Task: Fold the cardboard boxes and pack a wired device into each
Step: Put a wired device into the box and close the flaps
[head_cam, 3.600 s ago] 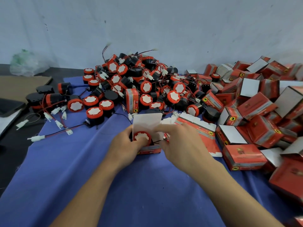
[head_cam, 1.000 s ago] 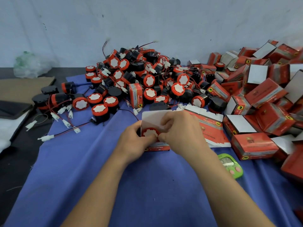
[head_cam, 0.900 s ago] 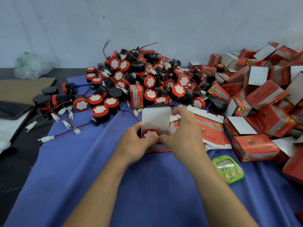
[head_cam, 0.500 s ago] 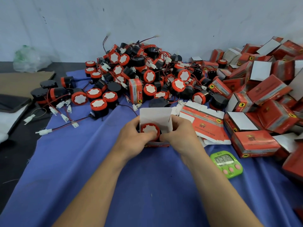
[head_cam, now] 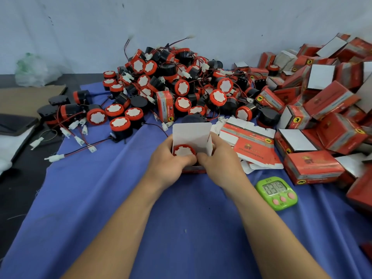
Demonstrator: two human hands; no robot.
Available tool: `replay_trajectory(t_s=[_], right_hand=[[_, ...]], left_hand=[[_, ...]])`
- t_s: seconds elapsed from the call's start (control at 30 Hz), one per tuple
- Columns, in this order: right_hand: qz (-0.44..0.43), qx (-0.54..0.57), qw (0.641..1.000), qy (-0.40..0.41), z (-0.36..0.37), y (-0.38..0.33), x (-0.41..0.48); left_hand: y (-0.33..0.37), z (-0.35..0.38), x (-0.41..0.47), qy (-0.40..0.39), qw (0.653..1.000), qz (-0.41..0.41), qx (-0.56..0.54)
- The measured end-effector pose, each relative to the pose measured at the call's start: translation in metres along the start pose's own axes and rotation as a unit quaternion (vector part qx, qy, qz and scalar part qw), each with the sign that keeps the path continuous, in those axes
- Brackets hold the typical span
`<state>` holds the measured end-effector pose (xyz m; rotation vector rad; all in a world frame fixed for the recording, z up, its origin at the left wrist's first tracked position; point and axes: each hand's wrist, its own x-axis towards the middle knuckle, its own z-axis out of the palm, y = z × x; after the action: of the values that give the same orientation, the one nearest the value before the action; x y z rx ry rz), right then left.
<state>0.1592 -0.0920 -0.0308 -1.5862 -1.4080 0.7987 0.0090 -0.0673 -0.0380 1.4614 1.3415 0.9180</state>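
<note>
Fingers [head_cam: 202,158] of left hand [head_cam: 169,163] and right hand [head_cam: 221,161] curl round the open box [head_cam: 191,133] on the blue-clothed table [head_cam: 112,198], both thumbs touching the red-capped device [head_cam: 184,151] sitting inside it.

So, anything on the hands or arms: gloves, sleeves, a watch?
No. The left hand and right hand are bare: no gloves, rings or tape. The left forearm and right forearm are bare too, with no watch, band or sleeve showing down to the picture's bottom edge.
</note>
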Motion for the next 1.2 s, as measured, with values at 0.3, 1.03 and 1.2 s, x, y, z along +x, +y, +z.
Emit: replay_trajectory(t_s=[0.3, 1.03, 1.2], right_hand=[[0.057, 0.221, 0.97, -0.084, -0.011, 0.002, -0.003], [0.103, 0.24, 0.965, -0.036, -0.011, 0.001, -0.004], [0.136, 0.314, 0.939, -0.032, -0.015, 0.002, -0.001]], left_hand=[[0.002, -0.002, -0.001, -0.012, 1.0, 0.003, 0.01], [-0.003, -0.001, -0.007, -0.034, 0.992, 0.118, 0.013], [-0.002, 0.002, -0.014, 0.012, 0.984, 0.163, 0.067]])
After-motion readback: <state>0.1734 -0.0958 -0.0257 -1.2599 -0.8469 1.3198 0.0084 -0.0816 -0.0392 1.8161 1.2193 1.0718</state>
